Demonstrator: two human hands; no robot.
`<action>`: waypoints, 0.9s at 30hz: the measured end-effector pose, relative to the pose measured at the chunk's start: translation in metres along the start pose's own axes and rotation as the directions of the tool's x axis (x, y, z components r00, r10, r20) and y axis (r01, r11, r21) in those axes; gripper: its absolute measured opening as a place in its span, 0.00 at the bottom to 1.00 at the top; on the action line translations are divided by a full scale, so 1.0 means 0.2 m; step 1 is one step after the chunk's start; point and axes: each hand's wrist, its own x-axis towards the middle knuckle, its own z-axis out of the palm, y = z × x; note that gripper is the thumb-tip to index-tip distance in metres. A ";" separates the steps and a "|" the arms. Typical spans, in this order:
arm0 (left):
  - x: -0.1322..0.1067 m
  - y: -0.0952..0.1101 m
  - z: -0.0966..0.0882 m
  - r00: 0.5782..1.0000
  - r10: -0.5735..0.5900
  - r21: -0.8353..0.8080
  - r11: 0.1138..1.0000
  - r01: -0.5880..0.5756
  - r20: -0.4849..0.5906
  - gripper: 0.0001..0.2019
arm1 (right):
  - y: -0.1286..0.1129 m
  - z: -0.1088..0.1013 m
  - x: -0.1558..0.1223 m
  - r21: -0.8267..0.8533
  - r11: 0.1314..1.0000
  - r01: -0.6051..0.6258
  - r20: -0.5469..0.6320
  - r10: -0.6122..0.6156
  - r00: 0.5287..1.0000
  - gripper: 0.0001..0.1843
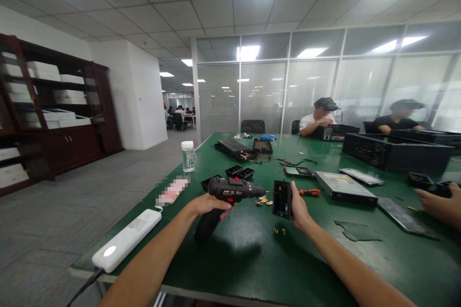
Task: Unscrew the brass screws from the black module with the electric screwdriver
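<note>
Left hand (212, 205) clasps the drill (225, 188); right hand (298, 206) grips a black housing (281, 199). Bare counter (248, 268) opens at six o'clock, white block (127, 240) near its edge at eight.

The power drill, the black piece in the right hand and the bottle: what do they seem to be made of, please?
Power drill: probably matte plastic, judging by its dull, rounded black body.
Black piece: plastic or painted metal, matte-looking; its dark, straight-edged frame leaves that open.
Bottle: smooth clear plastic or glass, being see-through; its opaque white lid is likely plastic.
</note>
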 end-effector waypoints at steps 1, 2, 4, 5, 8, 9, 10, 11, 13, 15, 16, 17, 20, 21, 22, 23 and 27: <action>0.00 0.00 0.00 1.000 -0.002 -0.002 1.000 0.002 -0.002 0.16 | 0.00 0.00 0.00 -0.005 1.000 -0.003 -0.004 0.003 1.000 0.26; 0.00 0.00 0.00 1.000 -0.002 -0.003 1.000 0.002 -0.005 0.16 | 0.00 0.00 -0.01 -0.009 1.000 -0.004 -0.006 0.004 1.000 0.26; 0.00 0.00 0.00 1.000 0.006 -0.006 1.000 -0.006 -0.006 0.17 | -0.01 0.01 -0.01 -0.010 1.000 0.002 -0.007 -0.002 1.000 0.26; 0.00 0.01 0.01 1.000 0.011 -0.006 1.000 -0.011 -0.002 0.17 | -0.01 0.01 -0.01 -0.008 1.000 0.006 -0.005 -0.006 1.000 0.25; 0.00 0.01 0.01 1.000 0.010 0.002 1.000 -0.010 0.011 0.17 | -0.01 0.00 -0.01 -0.001 1.000 0.004 0.002 -0.004 1.000 0.26; 0.00 0.01 0.01 1.000 0.006 0.007 1.000 -0.006 0.012 0.16 | 0.00 0.00 0.00 -0.003 1.000 0.002 0.004 -0.002 1.000 0.26; 0.00 0.01 0.01 1.000 0.002 0.011 1.000 -0.002 0.009 0.16 | 0.00 0.00 0.00 -0.005 1.000 0.002 0.004 -0.002 1.000 0.26; 0.00 0.01 0.01 1.000 -0.001 0.016 1.000 0.001 0.006 0.16 | 0.00 0.00 0.00 -0.007 1.000 0.003 0.002 -0.003 1.000 0.26; 0.00 0.00 0.00 1.000 0.000 0.019 1.000 0.000 0.003 0.16 | 0.00 0.00 0.00 -0.004 1.000 0.003 0.003 -0.003 1.000 0.26; 0.00 0.00 0.00 1.000 0.004 0.020 1.000 -0.004 0.004 0.16 | 0.00 -0.01 0.01 0.000 1.000 0.000 0.005 0.000 1.000 0.26; 0.00 0.00 0.00 1.000 0.005 0.020 1.000 -0.005 0.004 0.16 | 0.00 -0.01 0.01 0.001 1.000 0.002 0.006 -0.002 1.000 0.26; 0.00 0.00 0.01 1.000 0.004 0.020 1.000 -0.004 0.002 0.16 | 0.00 -0.01 0.01 0.001 1.000 0.005 0.005 -0.005 1.000 0.26; 0.00 0.01 0.01 1.000 -0.007 0.015 1.000 0.007 -0.003 0.17 | 0.00 -0.01 0.01 -0.001 1.000 0.000 -0.007 0.000 1.000 0.25; 0.00 0.01 0.01 1.000 -0.009 0.013 1.000 0.009 -0.002 0.17 | 0.00 -0.01 0.01 -0.003 1.000 -0.003 -0.008 0.003 1.000 0.25; 0.00 0.02 0.01 1.000 -0.009 0.013 1.000 0.009 0.001 0.17 | 0.00 -0.01 0.01 -0.004 1.000 -0.005 -0.007 0.005 1.000 0.25; 0.00 0.02 0.01 1.000 -0.008 0.013 1.000 0.008 0.004 0.18 | 0.00 0.00 0.01 -0.005 1.000 -0.003 -0.006 0.003 1.000 0.24; 0.00 0.02 0.02 1.000 -0.006 0.018 1.000 0.006 0.003 0.17 | -0.01 0.00 0.00 0.002 1.000 0.007 -0.004 -0.007 1.000 0.24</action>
